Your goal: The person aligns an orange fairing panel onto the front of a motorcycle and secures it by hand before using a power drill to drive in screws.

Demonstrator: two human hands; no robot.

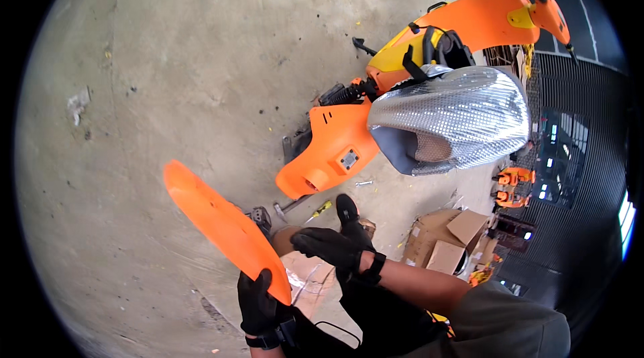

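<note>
My left hand, in a black glove, is closed round the near end of a long, curved orange plastic panel, shaped like a fender. The panel slants away to the far left, above the floor. My right hand, also gloved in black, is to the right of the panel and apart from it, fingers stretched out and nothing in them. Beyond both hands is an orange scooter body. Its seat wears a silver, quilted-looking cover. Yellow trim shows beside the orange front section.
A hammer, a yellow-handled screwdriver and a metal wrench lie on the concrete floor below the scooter. My shoe is close to them. An opened cardboard box stands to the right, with more orange machines beyond.
</note>
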